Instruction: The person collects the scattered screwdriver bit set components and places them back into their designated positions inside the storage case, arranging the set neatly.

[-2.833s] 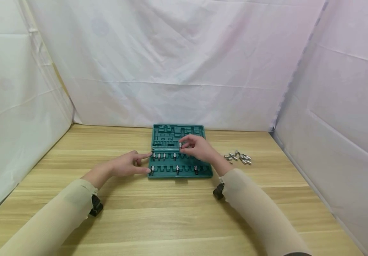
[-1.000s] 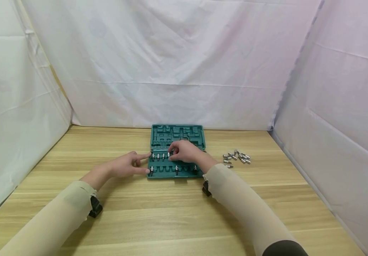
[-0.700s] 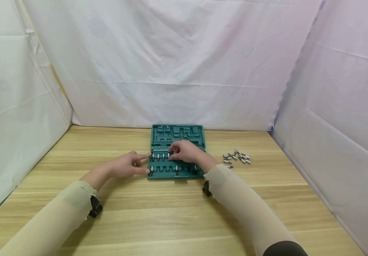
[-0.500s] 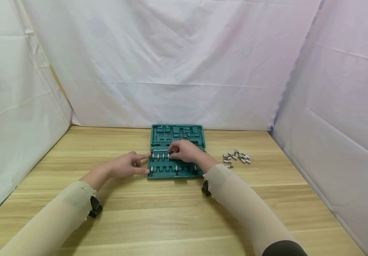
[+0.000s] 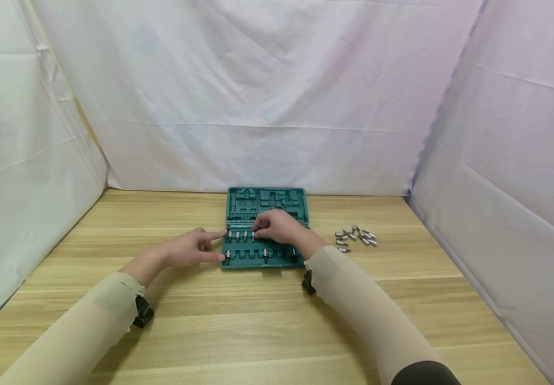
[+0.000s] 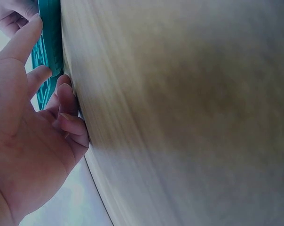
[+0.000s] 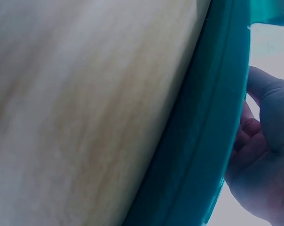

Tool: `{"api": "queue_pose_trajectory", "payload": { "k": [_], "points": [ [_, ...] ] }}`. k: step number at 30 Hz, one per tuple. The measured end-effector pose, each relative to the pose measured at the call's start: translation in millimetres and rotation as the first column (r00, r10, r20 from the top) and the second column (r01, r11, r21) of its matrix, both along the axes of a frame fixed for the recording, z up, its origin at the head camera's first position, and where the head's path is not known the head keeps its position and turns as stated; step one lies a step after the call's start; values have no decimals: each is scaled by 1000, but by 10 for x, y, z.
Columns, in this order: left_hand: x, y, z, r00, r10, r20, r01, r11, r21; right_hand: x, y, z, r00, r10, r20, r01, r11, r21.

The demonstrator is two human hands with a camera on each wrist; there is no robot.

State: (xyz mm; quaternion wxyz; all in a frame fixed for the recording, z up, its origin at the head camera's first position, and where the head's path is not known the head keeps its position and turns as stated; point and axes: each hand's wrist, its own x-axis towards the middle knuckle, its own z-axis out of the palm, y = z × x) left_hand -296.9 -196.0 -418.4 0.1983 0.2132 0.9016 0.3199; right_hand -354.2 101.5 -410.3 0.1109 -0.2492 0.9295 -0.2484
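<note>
An open green plastic case [image 5: 236, 263] lies on the table, its moulded lid at the back. My left hand [image 5: 187, 248] steadies its left edge, straight index finger near the back and thumb at the front corner. In the left wrist view, the other fingers of that hand curl loosely by the tabletop. Over the upper row of slots, my right hand [image 5: 281, 226] pinches a small silver socket bit [image 5: 253, 236] between thumb and fingers, right of three seated socket bits [image 5: 238, 236]. Three more, one of them a socket bit [image 5: 265, 255], sit spaced along the front row. My hand hides the upper row's right part.
Several loose socket bits [image 5: 364, 237] lie in a pile on the wooden table [image 5: 238, 321], right of the case. White sheets [image 5: 267, 96] hang behind and on both sides. Black wrist cameras, like the left one [image 5: 143, 311], sit under the cuffs.
My right hand has carried the socket bit left and down from near the lid to the upper row, then kept almost still there. The left hand has stayed at the case's edge.
</note>
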Motion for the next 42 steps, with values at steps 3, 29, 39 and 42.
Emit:
{"api": "queue_pose_trajectory", "payload": {
  "k": [3,29,39,42],
  "points": [
    [7,3,4,1000,0,-5,0,1000,7,1,-1,-1,1000,-8,25,9,1000,-26],
    [-6,-12,-45,1000,0,-15,1,1000,10,-35,93,-43,994,11,107,0,995,-99],
    [3,-6,-23,1000,-4,-11,4,1000,7,-49,41,-31,992,5,129,4,997,-75],
    [10,0,-12,1000,-8,-14,8,1000,7,-49,35,-27,992,6,126,2,998,-60]
  ]
}}
